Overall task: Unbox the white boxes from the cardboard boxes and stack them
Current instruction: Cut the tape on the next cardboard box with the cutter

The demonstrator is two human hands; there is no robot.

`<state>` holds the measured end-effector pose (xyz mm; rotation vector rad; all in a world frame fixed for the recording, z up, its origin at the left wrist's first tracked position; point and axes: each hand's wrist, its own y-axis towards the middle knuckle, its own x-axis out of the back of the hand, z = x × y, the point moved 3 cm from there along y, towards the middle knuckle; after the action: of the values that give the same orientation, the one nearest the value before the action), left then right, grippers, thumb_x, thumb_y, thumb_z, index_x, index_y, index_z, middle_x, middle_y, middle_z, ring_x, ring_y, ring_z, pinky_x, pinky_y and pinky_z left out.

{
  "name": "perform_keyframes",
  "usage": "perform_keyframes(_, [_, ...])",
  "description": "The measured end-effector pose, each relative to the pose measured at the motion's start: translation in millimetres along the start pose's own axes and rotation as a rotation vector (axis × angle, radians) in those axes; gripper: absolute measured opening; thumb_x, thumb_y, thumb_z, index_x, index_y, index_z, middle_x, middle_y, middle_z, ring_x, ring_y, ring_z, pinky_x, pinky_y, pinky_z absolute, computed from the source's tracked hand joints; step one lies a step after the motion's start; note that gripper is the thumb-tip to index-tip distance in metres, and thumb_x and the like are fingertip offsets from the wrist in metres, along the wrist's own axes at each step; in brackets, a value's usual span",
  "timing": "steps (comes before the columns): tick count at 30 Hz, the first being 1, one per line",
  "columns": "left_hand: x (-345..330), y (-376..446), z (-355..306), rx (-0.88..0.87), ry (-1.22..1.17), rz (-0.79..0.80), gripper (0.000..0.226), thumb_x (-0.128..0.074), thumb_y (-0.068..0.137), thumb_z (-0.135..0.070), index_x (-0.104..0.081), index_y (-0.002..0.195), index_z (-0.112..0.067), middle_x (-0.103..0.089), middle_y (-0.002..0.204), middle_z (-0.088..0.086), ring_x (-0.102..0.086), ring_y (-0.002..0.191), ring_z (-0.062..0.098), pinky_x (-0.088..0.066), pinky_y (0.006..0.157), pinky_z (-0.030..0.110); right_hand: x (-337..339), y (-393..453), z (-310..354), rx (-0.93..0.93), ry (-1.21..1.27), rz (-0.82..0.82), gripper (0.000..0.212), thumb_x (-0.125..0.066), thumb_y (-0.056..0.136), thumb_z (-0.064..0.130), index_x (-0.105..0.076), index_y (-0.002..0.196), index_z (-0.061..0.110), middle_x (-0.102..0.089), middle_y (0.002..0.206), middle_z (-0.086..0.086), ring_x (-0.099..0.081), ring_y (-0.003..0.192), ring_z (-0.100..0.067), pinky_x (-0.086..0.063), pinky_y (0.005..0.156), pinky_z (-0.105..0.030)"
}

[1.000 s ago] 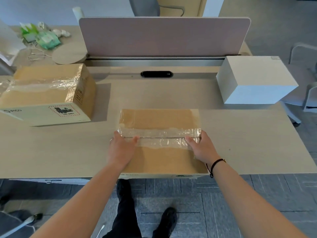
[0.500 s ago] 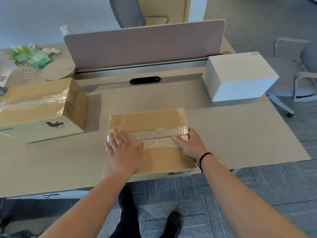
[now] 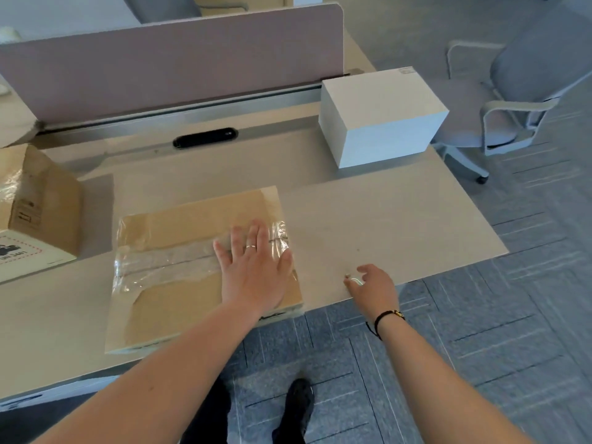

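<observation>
1. Pressing flat on the taped cardboard box (image 3: 205, 267) at lower centre of the frame, the left hand (image 3: 256, 274) lies with fingers spread across the clear tape, a ring on one finger; half a second ago it sat nearer the box's left side.
2. Off the box now, the right hand (image 3: 373, 283) has left the tape's right end and reaches to the bare counter (image 3: 400, 225) just right of the box, fingers curled round a small object (image 3: 350, 278) near the front edge. Whether it already pinches it I cannot tell; the thing is too small to name, perhaps a cutter.
3. My reading: peeling by hand has paused, and the box stays sealed, braced for cutting.
4. Further out, a white box (image 3: 381, 116) stands alone at upper right, already unpacked, the start of the stack.
5. At the left edge sits a second cardboard box (image 3: 35, 213), also taped, beside the divider panel (image 3: 173, 68) across the top. An office chair (image 3: 519, 91) stands at far right.
</observation>
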<state>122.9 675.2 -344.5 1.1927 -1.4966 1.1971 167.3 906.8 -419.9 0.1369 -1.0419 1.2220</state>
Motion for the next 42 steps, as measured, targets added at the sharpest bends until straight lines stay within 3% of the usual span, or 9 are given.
perform_keyframes(7, [-3,0,0,0.002,-0.026,-0.049,0.071,-0.008,0.099,-0.062,-0.008,0.158,-0.023,-0.006,0.167,-0.006,0.008,0.153,0.028,0.001,0.121,0.061,-16,13,-20,-0.06,-0.172,-0.018,0.034,-0.052,0.1,0.037,-0.061,0.119,0.011,-0.058,0.121,-0.013,-0.06,0.108,-0.032,-0.043,0.076,-0.035])
perform_keyframes(11, [-3,-1,1,-0.001,-0.035,-0.06,0.069,-0.008,0.1,-0.061,-0.005,0.158,-0.025,-0.004,0.167,-0.007,0.007,0.154,0.027,0.001,0.121,0.059,-22,22,-24,-0.081,-0.162,-0.043,0.021,-0.047,0.099,0.031,-0.053,0.087,0.015,-0.062,0.107,-0.017,-0.052,0.081,-0.029,-0.037,0.065,-0.033])
perform_keyframes(15, [-2,-2,2,0.002,-0.033,-0.036,0.07,-0.007,0.099,-0.062,-0.004,0.159,-0.026,-0.001,0.167,-0.007,0.009,0.153,0.026,0.002,0.122,0.058,-23,25,-23,-0.139,-0.015,-0.015,0.023,-0.057,0.097,0.027,-0.065,0.107,0.008,-0.066,0.109,-0.013,-0.059,0.09,-0.028,-0.038,0.071,-0.028])
perform_keyframes(20, [1,0,13,-0.014,-0.045,0.016,0.07,-0.008,0.097,-0.068,-0.002,0.158,-0.034,0.007,0.166,-0.013,0.013,0.153,0.018,0.008,0.123,0.049,-12,11,-5,-0.102,0.178,-0.056,0.023,-0.058,0.097,0.022,-0.069,0.091,0.003,-0.064,0.082,-0.008,-0.057,0.076,-0.025,-0.039,0.065,-0.03])
perform_keyframes(26, [17,-22,75,-0.034,-0.044,0.053,0.064,-0.018,0.098,-0.065,-0.003,0.156,-0.041,0.007,0.167,-0.009,0.008,0.153,0.015,0.003,0.124,0.042,10,-13,68,0.114,0.438,-0.103,0.017,-0.057,0.098,0.029,-0.065,0.096,0.015,-0.065,0.089,0.003,-0.064,0.085,-0.023,-0.057,0.077,-0.046])
perform_keyframes(31, [38,-42,165,0.217,-0.071,-0.001,0.066,-0.031,0.097,-0.065,-0.017,0.155,-0.038,0.0,0.167,-0.004,0.003,0.154,0.02,0.001,0.124,0.045,14,-49,153,0.397,0.452,-0.077,0.006,-0.056,0.1,0.024,-0.059,0.102,0.02,-0.063,0.093,0.009,-0.058,0.084,-0.004,-0.041,0.067,-0.019])
perform_keyframes(34, [43,-51,202,0.318,-0.145,0.005,0.069,-0.033,0.094,-0.069,-0.013,0.153,-0.042,0.0,0.168,0.0,-0.001,0.154,0.026,-0.005,0.123,0.049,-4,-63,190,0.503,0.369,-0.041,0.003,-0.056,0.099,0.022,-0.058,0.101,0.02,-0.064,0.088,0.011,-0.059,0.082,-0.004,-0.041,0.066,-0.017])
perform_keyframes(37, [40,-53,215,0.376,-0.436,0.019,0.072,-0.048,0.092,-0.064,-0.011,0.151,-0.046,-0.01,0.166,0.001,-0.021,0.149,0.032,-0.027,0.116,0.053,-29,-78,218,0.622,0.219,0.06,0.003,-0.055,0.1,0.022,-0.056,0.102,0.022,-0.064,0.085,0.011,-0.06,0.078,-0.005,-0.044,0.065,-0.019])
perform_keyframes(42, [34,-52,217,0.473,-0.779,0.019,0.083,-0.054,0.097,-0.045,-0.002,0.158,-0.023,-0.038,0.157,0.005,-0.045,0.135,0.032,-0.036,0.108,0.042,-80,-96,252,0.797,-0.062,0.204,0.004,-0.054,0.1,0.026,-0.053,0.099,0.023,-0.061,0.081,0.008,-0.055,0.072,-0.008,-0.045,0.064,-0.03])
